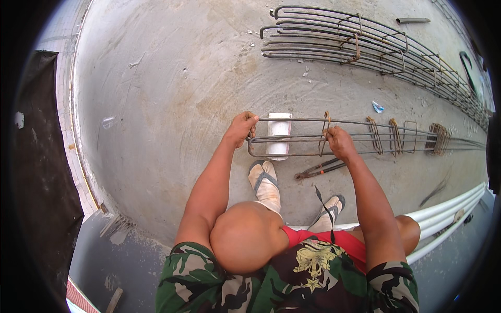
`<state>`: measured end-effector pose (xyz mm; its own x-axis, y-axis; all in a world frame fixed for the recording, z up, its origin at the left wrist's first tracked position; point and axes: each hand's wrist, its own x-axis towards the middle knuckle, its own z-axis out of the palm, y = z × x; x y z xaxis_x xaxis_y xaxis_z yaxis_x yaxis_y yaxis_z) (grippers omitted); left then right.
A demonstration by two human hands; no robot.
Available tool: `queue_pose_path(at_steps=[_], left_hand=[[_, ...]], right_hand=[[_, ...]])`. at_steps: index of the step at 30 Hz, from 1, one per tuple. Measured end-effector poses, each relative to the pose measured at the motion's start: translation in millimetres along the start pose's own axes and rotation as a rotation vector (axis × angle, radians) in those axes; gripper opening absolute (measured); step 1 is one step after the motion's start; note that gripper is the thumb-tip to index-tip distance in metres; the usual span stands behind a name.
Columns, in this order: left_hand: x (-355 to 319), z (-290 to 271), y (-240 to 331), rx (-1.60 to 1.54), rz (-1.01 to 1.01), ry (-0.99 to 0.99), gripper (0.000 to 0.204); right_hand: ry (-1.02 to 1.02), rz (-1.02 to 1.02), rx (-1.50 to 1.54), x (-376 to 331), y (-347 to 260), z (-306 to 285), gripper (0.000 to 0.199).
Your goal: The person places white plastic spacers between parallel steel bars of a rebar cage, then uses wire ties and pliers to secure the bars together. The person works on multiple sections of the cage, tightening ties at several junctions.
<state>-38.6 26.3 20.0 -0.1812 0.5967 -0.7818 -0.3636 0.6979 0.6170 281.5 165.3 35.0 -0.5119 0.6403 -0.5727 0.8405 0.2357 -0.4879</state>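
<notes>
Several long steel reinforcing bars (302, 139) with hooked ends run left to right in front of me, lying across a white half-round piece (278, 147). My left hand (241, 129) is closed round the end of the far bar, near the hooks. My right hand (340, 143) pinches a rusty wire stirrup (326, 119) that loops around the bars. Farther right along the same bars hang more stirrups (395, 136), and a tight rusty bundle of stirrups (439, 140) sits beyond them. Beneath my right hand, a long-handled tool (312, 172) lies on the concrete, its jaws not clear to see.
Tied rebar cages (376, 49) stretch along the far right. White pipes (443, 215) lie at the near right, beside my leg. A short tube (413, 20) and a crumpled blue-white wrapper (378, 107) rest on the concrete floor (172, 88). A slab edge (73, 130) runs along the left.
</notes>
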Motion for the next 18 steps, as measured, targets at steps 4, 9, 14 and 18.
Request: queue_pose_path(at_steps=[4,9,14,18], left_hand=[[1,-1,2,0.023,0.019,-0.015,0.019],[-2,5,17,0.026,0.011,-0.002,0.020],[1,-3,9,0.028,0.030,-0.021,0.021],[1,2,11,0.041,0.038,-0.016,0.020]], right_hand=[[0.019,-0.023,0.059,-3,-2,-3,0.020],[0.002,-0.009,-0.040,3,2,-6,0.022],[0.301,0.119,0.336,2,-41,-20,0.029],[0.302,0.107,0.263,10,-31,-3,0.033]])
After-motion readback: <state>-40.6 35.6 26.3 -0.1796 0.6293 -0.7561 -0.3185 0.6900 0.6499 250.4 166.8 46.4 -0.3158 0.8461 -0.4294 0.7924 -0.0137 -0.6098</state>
